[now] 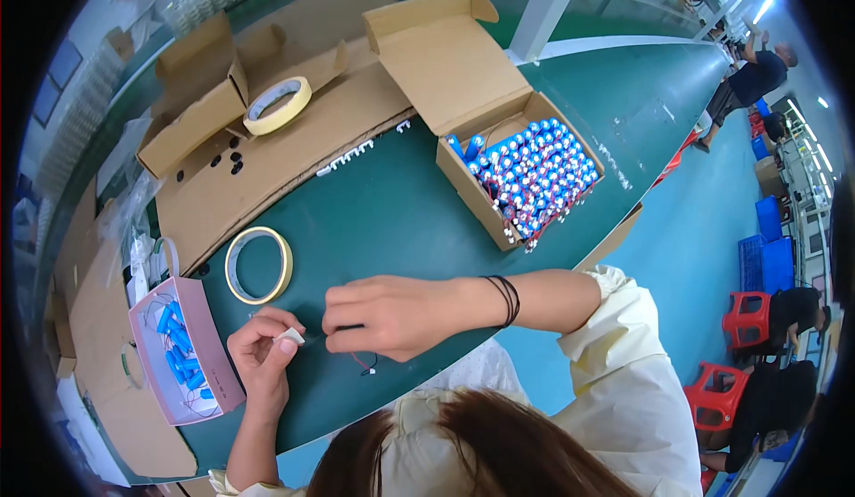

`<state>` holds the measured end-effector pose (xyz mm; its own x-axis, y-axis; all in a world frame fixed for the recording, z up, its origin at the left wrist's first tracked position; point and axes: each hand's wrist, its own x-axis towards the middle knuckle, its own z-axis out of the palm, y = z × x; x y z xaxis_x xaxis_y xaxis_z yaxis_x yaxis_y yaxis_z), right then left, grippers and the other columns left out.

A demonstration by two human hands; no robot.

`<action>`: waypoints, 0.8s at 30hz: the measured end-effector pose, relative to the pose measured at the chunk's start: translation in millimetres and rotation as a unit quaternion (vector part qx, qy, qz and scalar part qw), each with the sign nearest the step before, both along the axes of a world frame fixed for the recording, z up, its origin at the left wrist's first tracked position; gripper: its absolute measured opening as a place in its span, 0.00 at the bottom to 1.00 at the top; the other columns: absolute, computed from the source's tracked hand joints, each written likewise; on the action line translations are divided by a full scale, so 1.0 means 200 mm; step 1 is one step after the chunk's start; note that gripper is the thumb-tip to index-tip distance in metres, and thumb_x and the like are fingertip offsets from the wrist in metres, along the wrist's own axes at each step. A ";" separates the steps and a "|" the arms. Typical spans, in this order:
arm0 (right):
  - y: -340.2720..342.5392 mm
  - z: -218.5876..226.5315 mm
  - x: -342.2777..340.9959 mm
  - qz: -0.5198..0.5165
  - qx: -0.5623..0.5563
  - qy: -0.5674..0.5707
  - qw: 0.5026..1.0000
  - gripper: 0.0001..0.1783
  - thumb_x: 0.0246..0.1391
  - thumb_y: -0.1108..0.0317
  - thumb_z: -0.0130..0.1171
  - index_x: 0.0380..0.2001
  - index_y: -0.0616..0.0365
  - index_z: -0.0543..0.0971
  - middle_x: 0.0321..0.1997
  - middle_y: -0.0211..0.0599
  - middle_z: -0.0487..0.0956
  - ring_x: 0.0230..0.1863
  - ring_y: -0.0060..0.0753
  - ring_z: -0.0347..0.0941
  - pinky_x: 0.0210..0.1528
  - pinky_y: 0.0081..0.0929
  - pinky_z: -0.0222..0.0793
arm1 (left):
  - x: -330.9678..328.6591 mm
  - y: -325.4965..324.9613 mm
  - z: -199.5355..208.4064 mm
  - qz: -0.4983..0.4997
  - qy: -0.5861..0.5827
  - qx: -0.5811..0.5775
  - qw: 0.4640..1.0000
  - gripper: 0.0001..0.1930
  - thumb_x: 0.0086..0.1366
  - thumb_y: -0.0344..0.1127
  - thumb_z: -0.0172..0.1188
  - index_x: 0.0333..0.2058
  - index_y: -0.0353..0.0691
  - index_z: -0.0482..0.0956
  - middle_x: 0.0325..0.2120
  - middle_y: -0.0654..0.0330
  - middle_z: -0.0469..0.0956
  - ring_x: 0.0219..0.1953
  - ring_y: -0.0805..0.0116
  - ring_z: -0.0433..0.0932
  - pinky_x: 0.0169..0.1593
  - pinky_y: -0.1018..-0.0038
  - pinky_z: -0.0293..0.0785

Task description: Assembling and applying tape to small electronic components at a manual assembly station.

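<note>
Thumb and fingers of my left hand [263, 350] pinch a small white piece [290, 337], paper or tape. Just to its right, my right hand [378, 314] is closed with its back up, fingers curled toward the left one. From under the right palm comes a thin red-and-black wire lead [363, 363] ending in a small white plug. What the right fingers hold is hidden; a bit of black shows between them. Beyond my hands a roll of cream tape [258, 265] lies flat on the green table [356, 207].
An open cardboard box [472, 190] full of blue cylindrical cells with wires stands at the far right. A pink box [191, 354] with blue cells is at left. Another tape roll [278, 105] rests by cardboard [258, 167]. White connectors [347, 158] lie along its edge.
</note>
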<state>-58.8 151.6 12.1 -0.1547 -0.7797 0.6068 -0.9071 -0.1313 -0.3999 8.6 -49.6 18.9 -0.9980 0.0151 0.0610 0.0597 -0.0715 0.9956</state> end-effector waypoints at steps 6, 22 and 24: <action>-0.04 -0.08 0.00 0.054 -0.026 -0.179 0.982 0.12 0.40 0.75 0.57 0.33 0.62 0.74 0.26 0.37 0.72 0.29 0.37 0.68 0.28 0.32 0.66 | 0.03 0.00 0.00 -0.026 0.000 0.008 1.000 0.08 0.51 0.31 0.60 0.21 0.34 0.71 0.26 0.53 0.72 0.28 0.71 0.69 0.35 0.79 0.65; -0.05 -0.07 -0.03 0.069 0.062 -0.291 0.952 0.10 0.40 0.79 0.58 0.31 0.66 0.75 0.30 0.42 0.76 0.31 0.43 0.71 0.32 0.31 0.68 | 0.02 0.00 0.02 -0.108 -0.003 0.022 0.994 0.04 0.50 0.21 0.60 0.22 0.32 0.73 0.23 0.57 0.73 0.27 0.73 0.70 0.32 0.80 0.64; -0.06 -0.08 -0.02 0.070 0.060 -0.289 0.953 0.10 0.41 0.79 0.58 0.32 0.66 0.75 0.31 0.42 0.76 0.31 0.43 0.71 0.32 0.31 0.68 | 0.03 -0.01 0.02 -0.113 -0.003 -0.010 0.994 0.04 0.50 0.21 0.59 0.21 0.32 0.73 0.21 0.59 0.72 0.25 0.74 0.69 0.30 0.80 0.62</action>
